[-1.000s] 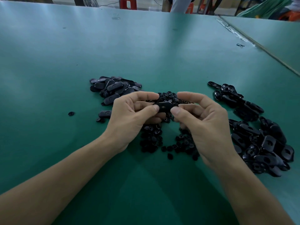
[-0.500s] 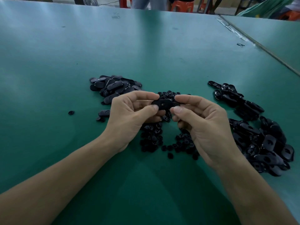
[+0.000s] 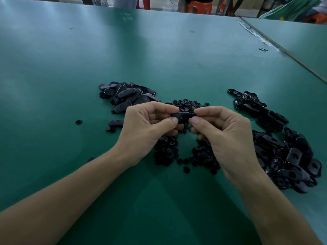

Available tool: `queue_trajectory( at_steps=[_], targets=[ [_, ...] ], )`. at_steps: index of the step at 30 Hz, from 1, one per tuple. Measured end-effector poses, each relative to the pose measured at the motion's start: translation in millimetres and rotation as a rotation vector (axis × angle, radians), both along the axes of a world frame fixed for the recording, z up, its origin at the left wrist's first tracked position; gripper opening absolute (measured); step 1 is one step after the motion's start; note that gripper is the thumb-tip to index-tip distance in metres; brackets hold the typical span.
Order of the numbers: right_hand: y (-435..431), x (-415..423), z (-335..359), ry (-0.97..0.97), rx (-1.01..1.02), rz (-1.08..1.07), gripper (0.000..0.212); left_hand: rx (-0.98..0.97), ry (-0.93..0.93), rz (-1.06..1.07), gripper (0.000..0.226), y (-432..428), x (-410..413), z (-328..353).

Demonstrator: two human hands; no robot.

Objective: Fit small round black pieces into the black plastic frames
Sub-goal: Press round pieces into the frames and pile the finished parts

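Observation:
A black plastic frame (image 3: pixel 183 117) is held over the middle of the green table (image 3: pixel 159 55). My left hand (image 3: pixel 146 131) pinches its left end between thumb and fingers, and my right hand (image 3: pixel 224 137) pinches its right end. Under both hands lies a heap of small round black pieces (image 3: pixel 169 152), partly hidden by my fingers. A pile of black frames (image 3: pixel 126 96) lies to the far left of my hands. A bigger pile of frames (image 3: pixel 286 152) spreads along the right.
One loose round piece (image 3: pixel 78 122) lies alone to the left, and a single frame (image 3: pixel 115 123) sits beside my left hand. A seam to a second table (image 3: pixel 283 50) runs diagonally at the right. Orange stools (image 3: pixel 200 6) stand beyond the far edge.
Both hands stay together on the frame over the round pieces; their grip has shifted only slightly. The piles have not moved.

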State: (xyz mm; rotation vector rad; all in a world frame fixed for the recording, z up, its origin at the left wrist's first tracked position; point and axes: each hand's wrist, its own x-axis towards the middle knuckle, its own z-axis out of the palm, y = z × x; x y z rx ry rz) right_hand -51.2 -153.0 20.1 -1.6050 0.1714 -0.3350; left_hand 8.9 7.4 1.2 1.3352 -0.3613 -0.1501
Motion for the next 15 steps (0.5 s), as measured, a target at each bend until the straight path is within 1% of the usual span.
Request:
queue_trajectory(
  at_steps=[7, 11, 15],
  targets=[
    [-1.1, 0.7, 1.4, 0.057, 0.232, 0.072, 0.015, -0.021, 0.005, -0.013, 0.022, -0.1, 0.2, -0.7],
    [0.5, 1.2, 2.4, 0.078, 0.296, 0.096, 0.017, -0.025, 0.005, -0.015, 0.021, 0.9, 0.3, -0.3],
    [1.7, 0.5, 3.4, 0.086, 0.312, 0.095, 0.016, -0.029, 0.003, -0.018, 0.021, 1.1, -0.3, 0.0]
  ],
)
